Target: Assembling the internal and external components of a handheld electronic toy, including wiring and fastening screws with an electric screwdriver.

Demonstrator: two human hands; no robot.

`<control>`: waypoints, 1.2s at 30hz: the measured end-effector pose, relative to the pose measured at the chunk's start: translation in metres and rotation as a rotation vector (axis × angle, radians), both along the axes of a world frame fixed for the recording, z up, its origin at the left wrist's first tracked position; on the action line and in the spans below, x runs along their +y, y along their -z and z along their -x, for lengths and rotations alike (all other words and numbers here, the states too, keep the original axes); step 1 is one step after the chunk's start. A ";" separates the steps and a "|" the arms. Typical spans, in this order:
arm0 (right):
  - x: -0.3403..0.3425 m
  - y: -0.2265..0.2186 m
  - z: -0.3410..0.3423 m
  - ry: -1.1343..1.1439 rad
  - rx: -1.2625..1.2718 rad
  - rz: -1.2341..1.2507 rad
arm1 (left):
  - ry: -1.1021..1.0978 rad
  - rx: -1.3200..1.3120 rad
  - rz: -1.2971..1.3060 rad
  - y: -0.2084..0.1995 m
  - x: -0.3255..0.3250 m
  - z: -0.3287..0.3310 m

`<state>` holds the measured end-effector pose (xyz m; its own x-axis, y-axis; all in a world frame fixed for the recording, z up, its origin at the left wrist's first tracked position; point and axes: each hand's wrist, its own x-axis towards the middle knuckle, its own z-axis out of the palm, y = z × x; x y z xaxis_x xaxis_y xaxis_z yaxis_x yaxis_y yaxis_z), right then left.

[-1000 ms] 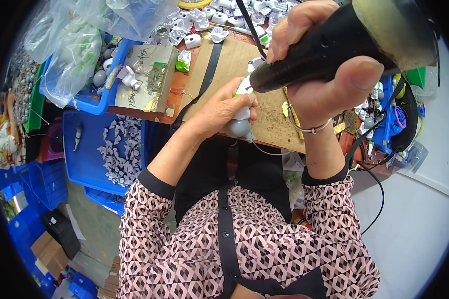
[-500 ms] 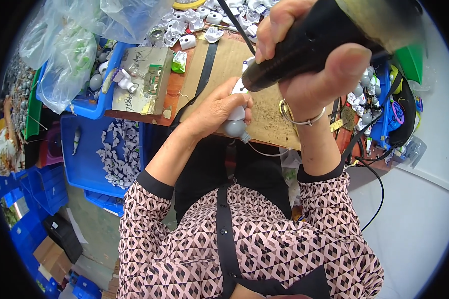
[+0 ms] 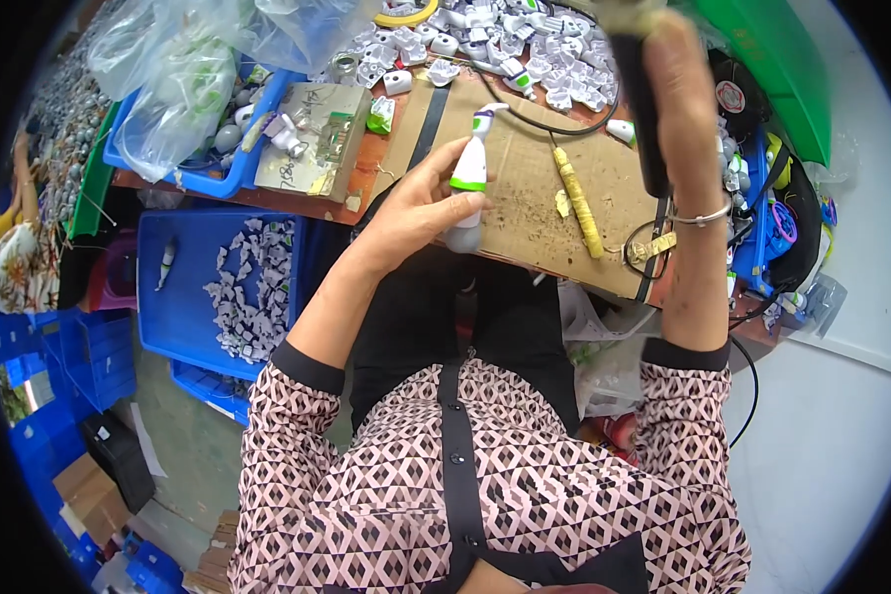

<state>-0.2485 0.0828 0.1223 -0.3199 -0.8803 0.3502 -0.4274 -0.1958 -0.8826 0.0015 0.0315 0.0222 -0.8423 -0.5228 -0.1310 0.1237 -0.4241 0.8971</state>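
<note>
My left hand (image 3: 421, 208) is closed around a small white plastic toy figure (image 3: 472, 163) with a green band and a purple patch, its narrow end pointing away from me. A grey ball (image 3: 464, 238) shows at its near end, below my thumb. Up at the right, my right hand (image 3: 685, 109) wraps around a black electric screwdriver (image 3: 643, 109), raised above the bench and apart from the toy. Motion blurs the tool's upper part, and the top edge cuts it off.
A yellow tape-wrapped rod (image 3: 577, 203) on a black cord lies across the cardboard sheet (image 3: 525, 213). White plastic shells (image 3: 485, 40) are heaped behind it. At left stand a cardboard-coloured block (image 3: 312, 144), a blue bin (image 3: 238, 178) and a lower blue tray (image 3: 183, 312). A green bin (image 3: 762, 59) is at right.
The screwdriver's tip has left the toy; my right hand has lifted it up and to the right. The toy now stands more upright in my left hand, and the yellow rod has come into sight.
</note>
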 end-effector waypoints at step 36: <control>0.083 0.076 0.051 0.483 1.000 -0.152 | -0.079 -0.036 -0.008 0.006 0.031 -0.026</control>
